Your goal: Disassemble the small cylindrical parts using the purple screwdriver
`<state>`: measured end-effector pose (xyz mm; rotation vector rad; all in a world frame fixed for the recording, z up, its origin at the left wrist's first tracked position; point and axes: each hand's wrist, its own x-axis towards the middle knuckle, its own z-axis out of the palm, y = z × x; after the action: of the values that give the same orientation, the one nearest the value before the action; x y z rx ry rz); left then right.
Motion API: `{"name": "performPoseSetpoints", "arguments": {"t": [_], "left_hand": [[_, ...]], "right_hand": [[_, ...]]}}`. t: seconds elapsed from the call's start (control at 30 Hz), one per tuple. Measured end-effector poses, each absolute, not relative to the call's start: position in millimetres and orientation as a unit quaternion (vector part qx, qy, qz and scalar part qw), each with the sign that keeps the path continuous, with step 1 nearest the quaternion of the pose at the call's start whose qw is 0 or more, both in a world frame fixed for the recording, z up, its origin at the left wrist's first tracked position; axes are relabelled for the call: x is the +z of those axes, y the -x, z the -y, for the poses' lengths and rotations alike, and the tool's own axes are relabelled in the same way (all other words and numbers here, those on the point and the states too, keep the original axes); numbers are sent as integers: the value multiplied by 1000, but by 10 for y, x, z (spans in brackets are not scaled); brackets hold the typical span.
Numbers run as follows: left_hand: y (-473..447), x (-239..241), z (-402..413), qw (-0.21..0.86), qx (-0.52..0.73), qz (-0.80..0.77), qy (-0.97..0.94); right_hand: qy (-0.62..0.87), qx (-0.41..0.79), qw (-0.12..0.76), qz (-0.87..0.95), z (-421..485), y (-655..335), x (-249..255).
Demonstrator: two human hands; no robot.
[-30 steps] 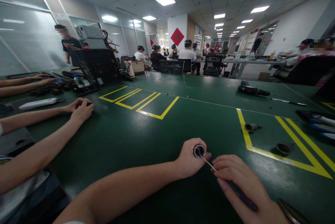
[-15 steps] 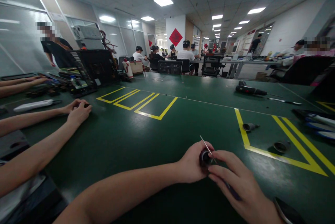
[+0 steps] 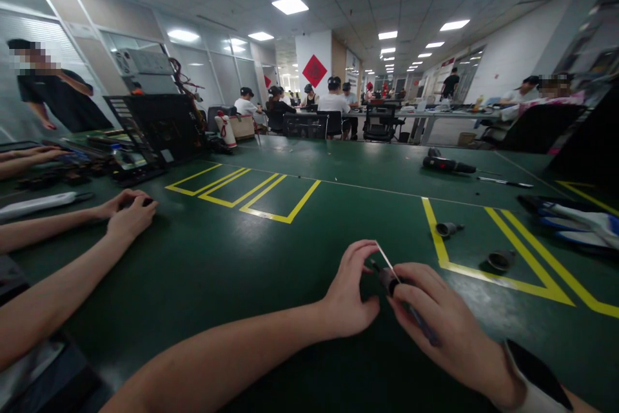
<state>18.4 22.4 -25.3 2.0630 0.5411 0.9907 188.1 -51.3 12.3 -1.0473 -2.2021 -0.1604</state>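
Note:
My left hand (image 3: 351, 290) rests low on the green table (image 3: 251, 252), its thumb and fingers pinched round one end of a small dark cylindrical part (image 3: 387, 278). My right hand (image 3: 438, 326) lies just right of it, closed on a thin screwdriver (image 3: 411, 310) with a dark handle. The screwdriver's metal shaft points up and left past the part's top. My right fingertips also touch the part. A dark band shows on my right wrist.
Two small dark cylindrical parts (image 3: 447, 229) (image 3: 500, 261) lie inside yellow floor-tape marks at right. A power drill (image 3: 442, 165) lies further back. Another person's two arms and hands (image 3: 126, 210) reach in from the left. Computer cases and seated people fill the background.
My hands and the part have shifted slightly right. The screwdriver tip, earlier inside the part's open end, now sticks up past it. The part has turned so its opening no longer faces me.

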Motion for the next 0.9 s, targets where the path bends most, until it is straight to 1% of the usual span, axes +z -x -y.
{"name": "performPoseSetpoints", "arguments": {"t": [0.1,0.2,0.27,0.43,0.5,0.57,0.7,0.9], "left_hand": [[-193,-256,-225,400,383,-260,-791],[-181,-232,-211,415,335,-278,-799],[-166,-210,-195,425,297,-280,-808],[-152,-151,-160,432,244,-291,-818],[-154,-113,-151,440,219,-300,-817],[-158,-78,-143,440,210,-302,-819],[-167,-53,-131,437,212,-297,-822],[-169,-62,-129,429,201,-293,-831]], "right_hand": [[439,-107,362,815,403,-2036,211],[469,-163,377,782,269,-2331,282],[489,-196,366,767,220,-2594,309],[592,-321,254,694,338,-3325,241],[626,-342,208,669,434,-3583,160],[658,-333,179,651,517,-3785,62],[703,-280,172,631,597,-3982,-130],[702,-231,165,653,597,-3952,-294]]}}
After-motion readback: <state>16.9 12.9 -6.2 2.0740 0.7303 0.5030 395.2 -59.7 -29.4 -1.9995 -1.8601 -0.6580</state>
